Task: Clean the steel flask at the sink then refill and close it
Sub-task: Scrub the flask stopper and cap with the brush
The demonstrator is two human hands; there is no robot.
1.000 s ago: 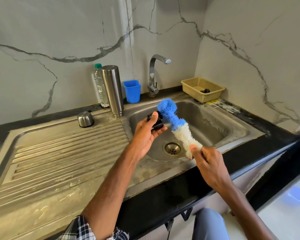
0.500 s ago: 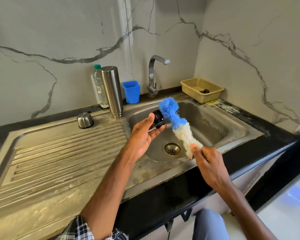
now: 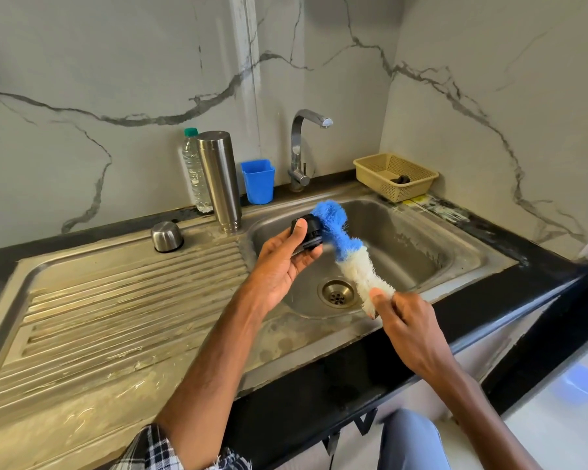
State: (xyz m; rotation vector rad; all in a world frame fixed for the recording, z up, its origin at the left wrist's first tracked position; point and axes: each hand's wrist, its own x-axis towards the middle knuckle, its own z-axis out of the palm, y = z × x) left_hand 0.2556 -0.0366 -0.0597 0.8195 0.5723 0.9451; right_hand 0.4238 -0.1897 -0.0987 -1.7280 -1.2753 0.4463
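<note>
While the left hand (image 3: 282, 262), fingers curled, pinches the black stopper (image 3: 308, 230) at frame centre against the brush (image 3: 343, 239) gripped in the right hand (image 3: 407, 320), the steel flask (image 3: 219, 179) stands upright left of upper centre.

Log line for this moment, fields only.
left hand: holds black stopper | right hand: holds brush, head against stopper | flask: stands on drainboard

Flask (image 3: 219, 181) upright at back of drainboard (image 3: 116, 300), just left of sink basin (image 3: 421, 239). Bottle (image 3: 192, 171) behind it, cap (image 3: 166, 236) to its left. Cup (image 3: 258, 181) between flask and tap (image 3: 299, 154). Basket (image 3: 395, 176) back right of basin. Over basin: stopper (image 3: 307, 230) in left hand (image 3: 282, 262), brush (image 3: 346, 252) head against it, near end in right hand (image 3: 407, 320).
</note>
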